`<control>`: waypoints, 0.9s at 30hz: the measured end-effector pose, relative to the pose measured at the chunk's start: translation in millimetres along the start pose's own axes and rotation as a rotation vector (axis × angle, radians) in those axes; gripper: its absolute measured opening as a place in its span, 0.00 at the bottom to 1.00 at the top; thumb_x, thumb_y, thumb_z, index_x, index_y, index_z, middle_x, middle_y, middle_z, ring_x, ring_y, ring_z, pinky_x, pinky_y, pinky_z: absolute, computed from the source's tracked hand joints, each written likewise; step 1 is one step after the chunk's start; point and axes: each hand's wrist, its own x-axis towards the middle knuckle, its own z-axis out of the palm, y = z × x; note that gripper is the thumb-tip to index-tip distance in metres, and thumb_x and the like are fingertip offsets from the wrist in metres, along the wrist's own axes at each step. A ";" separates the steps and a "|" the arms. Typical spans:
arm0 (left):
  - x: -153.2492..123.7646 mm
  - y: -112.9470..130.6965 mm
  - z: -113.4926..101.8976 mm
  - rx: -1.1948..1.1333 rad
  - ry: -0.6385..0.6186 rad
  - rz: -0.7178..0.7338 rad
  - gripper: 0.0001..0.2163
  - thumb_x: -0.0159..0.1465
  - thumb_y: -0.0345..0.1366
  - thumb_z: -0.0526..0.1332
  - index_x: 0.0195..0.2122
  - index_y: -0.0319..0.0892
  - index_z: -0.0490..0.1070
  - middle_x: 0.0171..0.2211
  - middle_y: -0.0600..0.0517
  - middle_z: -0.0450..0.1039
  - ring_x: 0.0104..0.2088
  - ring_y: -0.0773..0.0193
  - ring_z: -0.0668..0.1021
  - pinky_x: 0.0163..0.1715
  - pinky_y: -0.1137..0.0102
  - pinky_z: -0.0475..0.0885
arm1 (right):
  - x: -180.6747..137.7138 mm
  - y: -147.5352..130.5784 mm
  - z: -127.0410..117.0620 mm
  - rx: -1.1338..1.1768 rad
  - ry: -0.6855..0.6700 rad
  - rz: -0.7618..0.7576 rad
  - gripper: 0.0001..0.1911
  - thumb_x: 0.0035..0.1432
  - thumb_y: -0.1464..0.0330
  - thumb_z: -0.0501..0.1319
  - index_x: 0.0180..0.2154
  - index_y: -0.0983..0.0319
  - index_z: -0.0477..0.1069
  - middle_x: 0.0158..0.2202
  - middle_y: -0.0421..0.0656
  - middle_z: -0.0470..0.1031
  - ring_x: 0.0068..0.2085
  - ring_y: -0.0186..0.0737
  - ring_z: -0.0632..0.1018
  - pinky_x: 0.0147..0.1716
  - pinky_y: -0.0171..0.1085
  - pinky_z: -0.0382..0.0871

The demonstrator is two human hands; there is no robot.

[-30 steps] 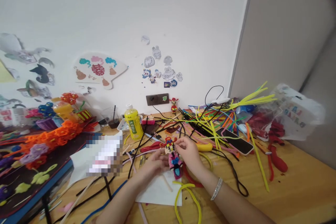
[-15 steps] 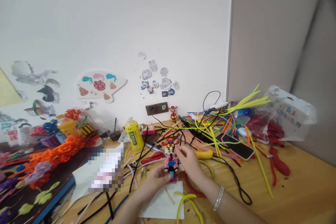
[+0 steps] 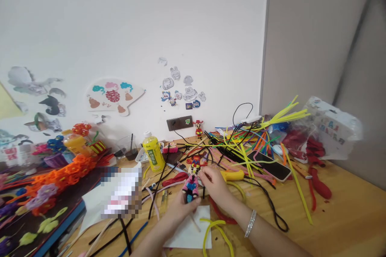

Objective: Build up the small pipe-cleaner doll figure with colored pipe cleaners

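Two hands on one small figure, lower centre of the frame.
Left hand point(image 3: 181, 208) grips the pipe-cleaner doll point(image 3: 191, 182) from below; right hand point(image 3: 214, 182) pinches its head (fingers closed), above white paper point(image 3: 193, 235).

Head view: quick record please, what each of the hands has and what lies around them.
left hand: grips the pipe-cleaner figure by its lower end, roughly upright
right hand: fingers pinch the figure near its head
under hands: white paper on the wooden table
in front: yellow pipe-cleaner loop
to the right: phone
behind: yellow bottle; pile of loose pipe cleaners
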 end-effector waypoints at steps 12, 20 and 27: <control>-7.5 10.3 7.9 0.063 0.008 0.016 0.14 0.49 0.42 0.63 0.29 0.41 0.61 0.23 0.57 0.59 0.24 0.69 0.63 0.27 0.71 0.58 | -2.5 0.9 -1.9 0.006 -0.032 -0.012 0.14 0.59 0.64 0.48 0.22 0.60 0.56 0.21 0.36 0.59 0.25 0.33 0.61 0.25 0.32 0.53; -6.5 9.3 4.4 0.083 -0.100 0.065 0.15 0.52 0.48 0.61 0.27 0.41 0.61 0.21 0.58 0.60 0.24 0.69 0.63 0.27 0.71 0.59 | -1.7 0.2 -2.0 0.009 -0.017 0.005 0.17 0.58 0.64 0.48 0.19 0.60 0.51 0.18 0.34 0.54 0.22 0.31 0.58 0.21 0.32 0.49; -3.9 0.8 5.2 -0.044 -0.181 0.005 0.17 0.51 0.48 0.63 0.29 0.42 0.59 0.17 0.60 0.60 0.17 0.72 0.63 0.21 0.72 0.57 | -3.4 -4.2 -3.8 0.078 -0.056 -0.007 0.16 0.59 0.62 0.47 0.20 0.60 0.54 0.20 0.36 0.57 0.24 0.33 0.61 0.23 0.32 0.53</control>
